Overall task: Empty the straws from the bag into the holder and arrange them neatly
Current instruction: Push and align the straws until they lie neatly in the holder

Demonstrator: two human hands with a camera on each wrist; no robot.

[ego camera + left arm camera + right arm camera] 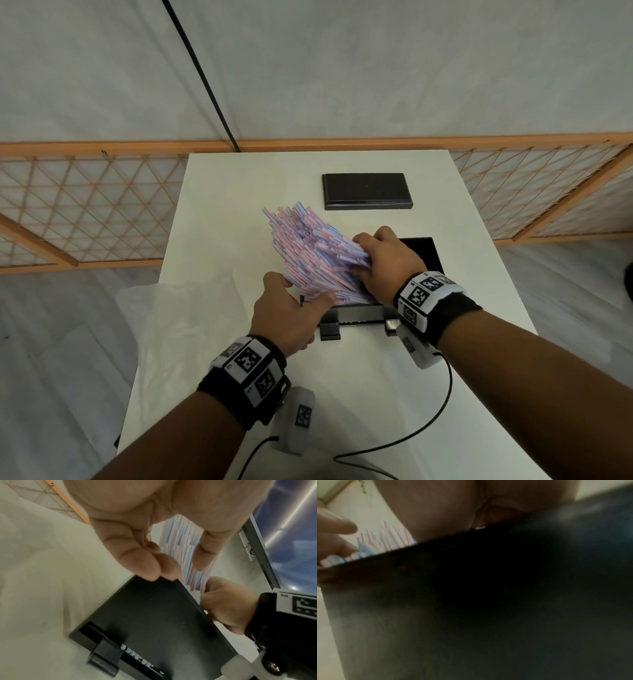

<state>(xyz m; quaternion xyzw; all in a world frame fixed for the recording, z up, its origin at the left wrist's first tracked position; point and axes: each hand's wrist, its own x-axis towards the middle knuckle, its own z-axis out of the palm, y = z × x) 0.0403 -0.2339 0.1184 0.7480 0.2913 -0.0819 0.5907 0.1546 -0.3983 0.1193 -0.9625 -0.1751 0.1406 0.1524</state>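
A thick bundle of pink, blue and white striped straws (308, 250) fans up and to the left out of the black holder (423, 255) near the table's middle. My right hand (364, 255) grips the bundle's lower end at the holder's open top, fingers curled over it. My left hand (295, 294) is spread against the bundle's near left side, with thumb and straight fingers touching the straws (183, 545). The holder's front wall (154, 615) fills the left wrist view, and a few straw ends show in its lower slot. The right wrist view is mostly dark holder wall (488, 601) with straw ends (385, 539) above its rim.
The holder's black lid (366, 190) lies flat at the back of the white table (222, 205). A crumpled translucent bag (178, 322) lies over the table's left edge. Black cables (442, 411) trail across the near part. A wooden lattice screen (85, 205) stands behind.
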